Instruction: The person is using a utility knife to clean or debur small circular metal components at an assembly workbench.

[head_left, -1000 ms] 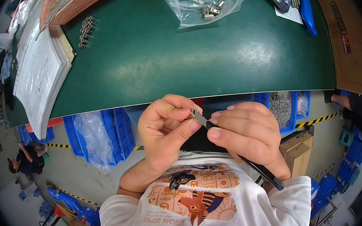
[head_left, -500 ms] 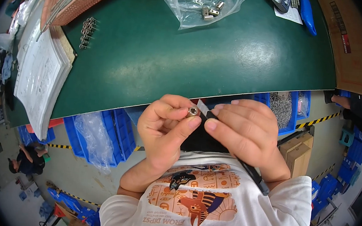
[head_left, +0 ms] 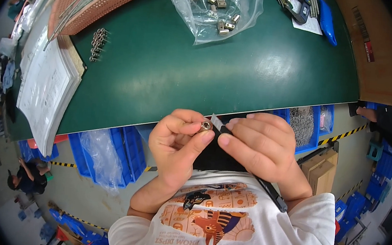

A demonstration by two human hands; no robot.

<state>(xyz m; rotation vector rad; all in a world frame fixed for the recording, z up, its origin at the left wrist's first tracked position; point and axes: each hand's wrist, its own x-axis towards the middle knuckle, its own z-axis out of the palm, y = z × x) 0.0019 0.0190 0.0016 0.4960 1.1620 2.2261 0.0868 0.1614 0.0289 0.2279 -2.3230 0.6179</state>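
Observation:
Between the thumb and index finger of my left hand (head_left: 175, 137) is a small metal cylindrical fitting (head_left: 205, 126) with a hole in its end. My right hand (head_left: 262, 145) is closed round a black-handled utility knife (head_left: 269, 194), whose handle runs back beneath the palm toward my shirt. The knife's bare blade (head_left: 217, 121) points up beside the fitting; whether they touch I cannot tell. Both hands are just in front of the table edge. Similar metal fittings (head_left: 224, 26) lie in a clear plastic bag (head_left: 197, 30) on the green table (head_left: 172, 77).
A pink perforated basket (head_left: 93, 11) holding thin rods, a pile of small metal parts (head_left: 98, 44) and a stack of papers (head_left: 50, 89) are at the left. A blue-handled tool (head_left: 327, 21) lies far right. Blue bins (head_left: 126, 156) stand below the table edge. A person (head_left: 30, 175) is at the lower left.
My view has shifted slightly, so the table things sit lower in it. Both hands keep their grips on the fitting and the knife, and the blade is a little more upright.

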